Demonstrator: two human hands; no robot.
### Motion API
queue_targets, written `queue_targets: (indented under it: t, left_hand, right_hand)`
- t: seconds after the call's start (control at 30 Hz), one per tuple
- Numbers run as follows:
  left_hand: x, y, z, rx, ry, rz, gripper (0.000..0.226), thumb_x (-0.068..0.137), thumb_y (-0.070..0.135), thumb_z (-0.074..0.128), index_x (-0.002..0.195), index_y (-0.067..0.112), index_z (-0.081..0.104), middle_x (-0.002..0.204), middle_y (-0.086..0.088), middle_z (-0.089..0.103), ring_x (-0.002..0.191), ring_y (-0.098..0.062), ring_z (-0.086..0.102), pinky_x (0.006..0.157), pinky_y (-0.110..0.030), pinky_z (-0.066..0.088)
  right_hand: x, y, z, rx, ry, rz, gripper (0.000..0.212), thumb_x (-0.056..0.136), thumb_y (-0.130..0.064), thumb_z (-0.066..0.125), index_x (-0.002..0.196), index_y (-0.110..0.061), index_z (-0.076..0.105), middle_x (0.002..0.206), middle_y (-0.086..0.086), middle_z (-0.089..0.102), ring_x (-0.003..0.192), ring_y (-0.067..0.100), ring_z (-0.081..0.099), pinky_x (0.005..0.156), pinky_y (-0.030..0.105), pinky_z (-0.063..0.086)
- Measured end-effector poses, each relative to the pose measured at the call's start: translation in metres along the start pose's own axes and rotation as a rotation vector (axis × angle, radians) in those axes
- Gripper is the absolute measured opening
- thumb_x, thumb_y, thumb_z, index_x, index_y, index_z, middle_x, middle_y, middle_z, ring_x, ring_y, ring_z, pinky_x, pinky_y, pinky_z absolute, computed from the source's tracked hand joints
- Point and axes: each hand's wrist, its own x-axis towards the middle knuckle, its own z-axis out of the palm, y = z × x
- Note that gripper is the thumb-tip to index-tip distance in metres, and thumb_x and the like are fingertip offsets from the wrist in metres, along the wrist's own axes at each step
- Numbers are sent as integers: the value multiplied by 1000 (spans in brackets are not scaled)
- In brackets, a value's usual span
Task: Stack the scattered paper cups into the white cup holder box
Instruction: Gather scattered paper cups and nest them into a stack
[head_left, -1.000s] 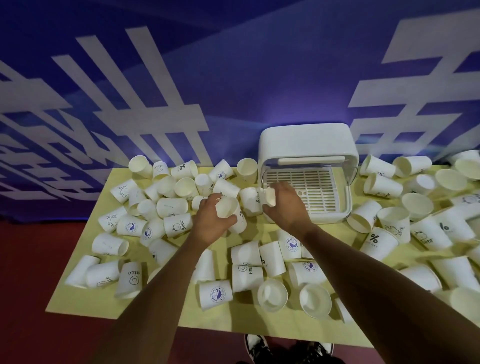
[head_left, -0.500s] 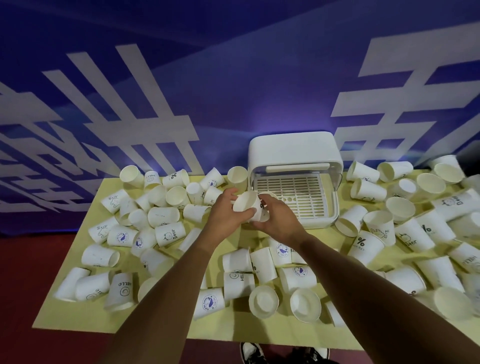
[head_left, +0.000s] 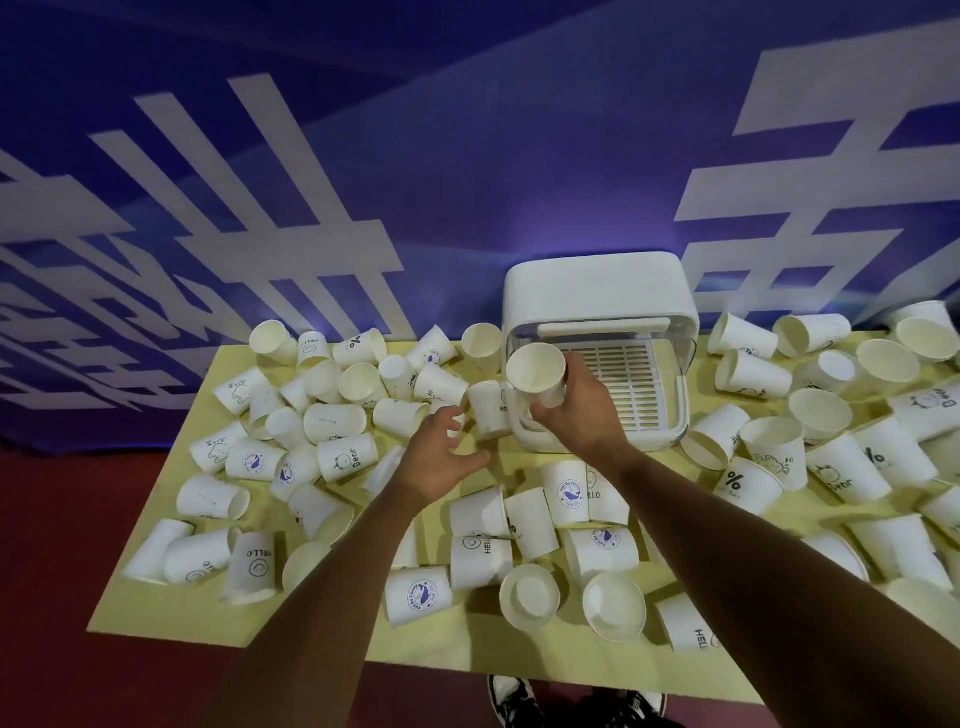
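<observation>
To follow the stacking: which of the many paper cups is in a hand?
The cup gripped by the right hand at the white box, mouth toward the camera; all others rest on the table.

Between the left grip (head_left: 441, 460) and the right grip (head_left: 576, 415), a lying cup (head_left: 488, 410) shows "HEL". Left of the left grip, a side-lying cup (head_left: 347, 457) reads "Bear", and a further cup (head_left: 215, 449) reads "Hi". Beyond the left grip, a far cup (head_left: 358, 347) bears "%". Nearer the person than both grips, a left cup (head_left: 252, 564) and a middle cup (head_left: 480, 561) read "HELLO". An emblem cup (head_left: 569, 493) carries a blue round badge, seemingly "Feel Be Funny". Right of the right grip, a percent cup (head_left: 743, 486) shows "%" over "DAY", and a right cup (head_left: 844, 480) reads "Bear". The big white signs on the wall (head_left: 467, 156) are cut off and unreadable.
</observation>
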Motion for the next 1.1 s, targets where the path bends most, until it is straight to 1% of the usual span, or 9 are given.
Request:
queue_targets:
  t: [0.07, 0.17, 0.27, 0.4, 0.47, 0.6, 0.77, 0.93, 1.1]
  left_hand:
    - [-2, -7, 0, 37, 10, -14, 74, 78, 26, 83, 141, 20, 44, 128, -1, 51, 112, -19, 58, 94, -31, 50]
    - [-6, -17, 0, 54, 25, -34, 72, 77, 26, 83, 139, 21, 46, 124, 2, 51, 111, -19, 58, 93, -31, 50]
    - [-10, -25, 0, 41, 42, -43, 71, 76, 25, 84, 137, 22, 48, 122, 3, 51, 111, -18, 58, 92, -31, 50]
    - [-12, -26, 0, 40, 63, -43, 70, 77, 23, 83, 138, 21, 48, 124, 1, 51, 109, -17, 56, 92, -31, 50]
    - [-11, -23, 2, 33, 66, -46, 70, 77, 23, 84, 138, 20, 49, 125, 0, 51, 110, -18, 56, 94, -34, 51]
    - [-10, -12, 8, 63, 77, -33, 70, 78, 24, 83, 139, 19, 48, 126, 0, 52, 110, -18, 57, 92, -30, 48]
    - [-17, 3, 10, 64, 100, -31, 71, 78, 27, 83, 139, 20, 48, 125, 1, 50, 111, -17, 56, 92, -28, 47]
    - [-36, 4, 4, 67, 166, -38, 71, 76, 25, 84, 138, 17, 50, 125, -5, 53, 110, -21, 57, 86, -24, 43]
    - [-63, -5, -6, 47, 206, -142, 71, 77, 25, 83, 139, 18, 48, 129, -4, 53, 112, -19, 55, 101, -36, 47]
  right_hand:
    - [3, 0, 6, 7, 13, 19, 68, 74, -24, 81, 130, -19, 45, 120, 3, 62, 107, 23, 61, 87, 39, 54]
    - [6, 0, 15, 0, 17, 55, 65, 77, -22, 80, 131, -17, 44, 121, 6, 63, 107, 27, 62, 83, 35, 52]
    - [9, 1, 20, 0, -5, 86, 67, 77, -19, 81, 132, -18, 43, 124, 6, 62, 110, 27, 61, 85, 34, 51]
    - [9, 4, 17, -18, -33, 118, 63, 73, -17, 83, 123, -19, 46, 118, 5, 63, 105, 28, 62, 84, 37, 52]
    - [8, 5, 13, -48, -36, 115, 68, 71, -16, 84, 128, -15, 46, 123, 7, 60, 110, 29, 60, 87, 35, 51]
    - [3, 2, 1, -149, -40, 56, 77, 74, -18, 83, 140, -9, 43, 136, 10, 49, 119, 28, 54, 95, 36, 46]
    - [-8, -1, -8, -204, -80, -20, 64, 75, -25, 80, 131, -14, 51, 127, 5, 51, 108, 25, 57, 82, 32, 48]
    - [-15, -12, -7, -233, -219, -132, 68, 79, -29, 78, 138, -14, 48, 132, 6, 51, 116, 26, 54, 93, 35, 47]
    - [-22, -24, 7, -249, -349, -202, 71, 81, -27, 76, 143, -14, 45, 139, 8, 49, 122, 26, 52, 97, 37, 47]
